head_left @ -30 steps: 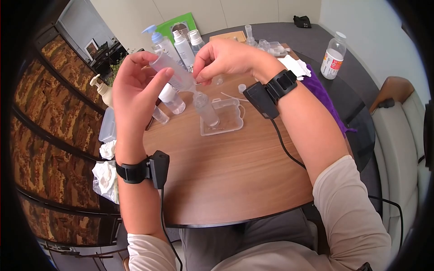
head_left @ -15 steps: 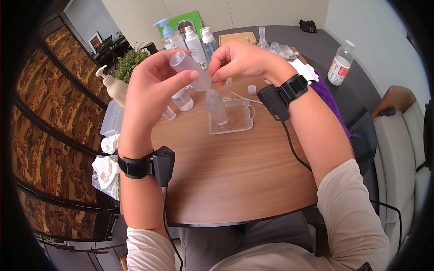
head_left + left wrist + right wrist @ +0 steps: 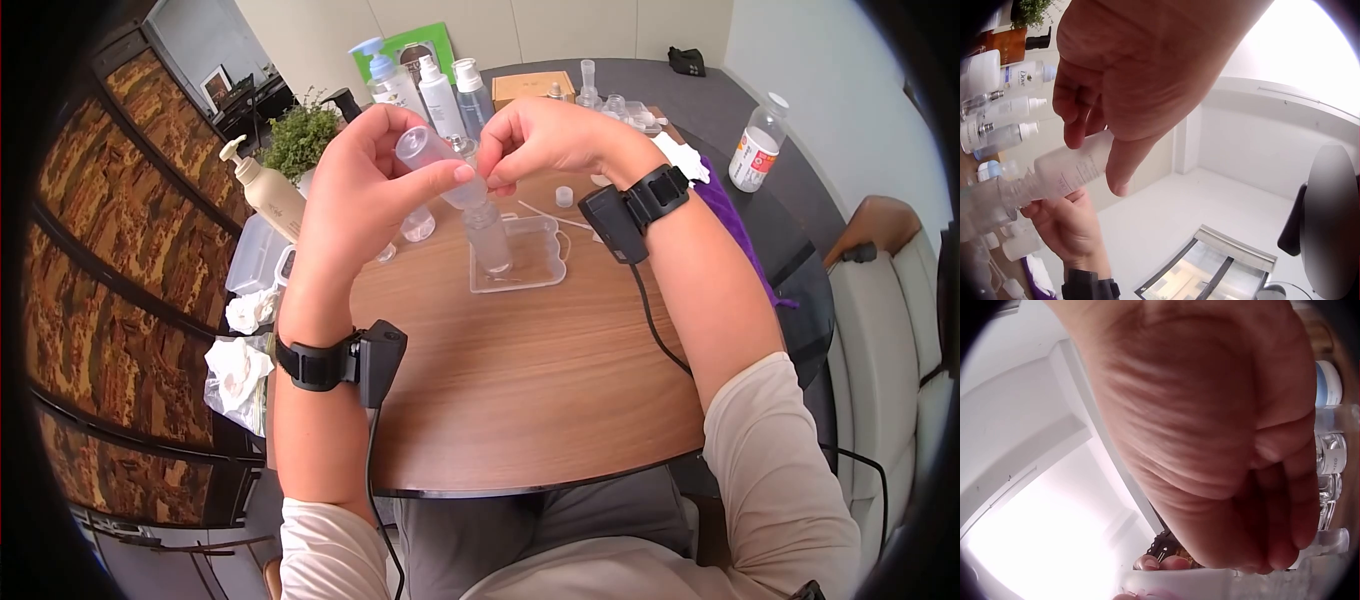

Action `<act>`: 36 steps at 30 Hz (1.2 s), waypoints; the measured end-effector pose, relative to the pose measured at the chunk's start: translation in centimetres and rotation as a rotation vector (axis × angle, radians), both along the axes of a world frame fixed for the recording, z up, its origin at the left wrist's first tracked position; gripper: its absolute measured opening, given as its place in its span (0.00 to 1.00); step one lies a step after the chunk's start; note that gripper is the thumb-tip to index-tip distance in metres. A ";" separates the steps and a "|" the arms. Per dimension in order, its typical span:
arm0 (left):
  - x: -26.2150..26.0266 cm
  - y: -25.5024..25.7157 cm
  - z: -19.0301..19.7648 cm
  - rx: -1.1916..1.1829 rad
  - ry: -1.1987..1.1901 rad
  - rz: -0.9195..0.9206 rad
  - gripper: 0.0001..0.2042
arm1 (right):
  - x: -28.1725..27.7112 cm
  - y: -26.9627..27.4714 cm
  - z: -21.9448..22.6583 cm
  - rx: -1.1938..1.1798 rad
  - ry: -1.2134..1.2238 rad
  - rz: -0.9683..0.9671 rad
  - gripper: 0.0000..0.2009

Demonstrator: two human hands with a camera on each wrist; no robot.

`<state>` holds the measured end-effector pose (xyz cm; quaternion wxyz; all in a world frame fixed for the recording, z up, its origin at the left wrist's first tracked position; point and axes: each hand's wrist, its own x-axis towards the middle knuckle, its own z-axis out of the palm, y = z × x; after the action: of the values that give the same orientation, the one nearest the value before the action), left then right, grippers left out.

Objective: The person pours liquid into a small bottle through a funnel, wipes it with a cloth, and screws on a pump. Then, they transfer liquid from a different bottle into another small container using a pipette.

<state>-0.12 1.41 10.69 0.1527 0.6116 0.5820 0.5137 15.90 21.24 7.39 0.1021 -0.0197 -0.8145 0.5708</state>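
My left hand [image 3: 365,190] grips a frosted bottle [image 3: 428,155], tilted with its neck down, between thumb and fingers. Its base points up toward the head camera. Below it, a clear bottle [image 3: 490,245] stands upright on a shallow clear plastic tray [image 3: 517,288]. In the left wrist view the frosted bottle's neck [image 3: 1030,186] lines up with the mouth of the clear bottle [image 3: 985,203]. My right hand [image 3: 555,140] has its thumb and forefinger pinched at the frosted bottle's neck, the other fingers curled. In the right wrist view my palm hides the pinch.
Behind the hands stand several pump and spray bottles [image 3: 438,95] and a cardboard box [image 3: 530,85]. A small cap [image 3: 564,196] and a thin white tube lie near the tray. On the left are a beige pump bottle [image 3: 268,195] and a clear box; on the right, a labelled bottle [image 3: 758,145] and purple cloth.
The head view has turned, so the scene sits farther right. My left hand and the frosted bottle have also moved slightly right, over the clear bottle; my right fingertips stay at the neck.
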 end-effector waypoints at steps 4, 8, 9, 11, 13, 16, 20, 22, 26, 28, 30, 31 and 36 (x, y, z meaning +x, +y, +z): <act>-0.2 0.3 -0.4 0.031 0.049 0.007 0.20 | 0.6 -0.5 0.6 0.018 -0.046 -0.006 0.05; 0.5 -0.2 0.2 -0.065 0.099 0.066 0.17 | 0.9 -0.1 0.7 0.001 -0.092 0.042 0.08; 0.5 -0.1 0.1 -0.064 0.099 0.065 0.17 | 1.1 0.0 0.8 -0.016 -0.104 0.057 0.08; 0.4 0.0 0.0 -0.070 0.138 0.086 0.16 | 1.4 -0.2 1.3 -0.033 -0.116 0.070 0.08; 0.7 -0.1 0.0 -0.055 0.164 0.095 0.15 | 1.5 -0.4 1.6 -0.010 -0.108 0.028 0.10; 0.9 0.0 -0.3 -0.041 0.183 0.113 0.14 | 1.1 -0.4 1.9 0.118 -0.141 -0.043 0.11; 1.4 0.2 -0.5 -0.031 0.155 0.082 0.13 | 1.0 -1.0 2.0 0.143 -0.122 -0.044 0.10; 1.7 0.1 -0.4 -0.032 0.145 0.065 0.13 | 0.7 -1.0 1.7 0.129 -0.079 -0.007 0.09; 1.7 -0.1 -0.3 -0.076 0.103 0.015 0.14 | 0.9 -1.3 2.2 0.158 -0.084 -0.019 0.06; 1.7 -0.3 -0.1 -0.097 0.105 -0.005 0.16 | 0.9 -1.3 2.1 0.168 -0.088 -0.011 0.07; 1.4 -0.5 0.1 -0.120 0.105 -0.022 0.17 | 1.0 -1.1 2.0 0.156 -0.086 -0.019 0.07; 1.2 -0.7 0.2 -0.151 0.079 -0.057 0.18 | 0.9 -1.1 1.8 0.142 -0.082 -0.024 0.08; 0.6 -1.0 0.6 -0.179 0.028 -0.138 0.21 | 0.9 -1.1 1.9 0.160 -0.125 -0.033 0.09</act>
<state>0.47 0.45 11.26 0.2336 0.6410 0.5843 0.4394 16.82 20.14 9.34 0.0616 -0.0607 -0.8617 0.4999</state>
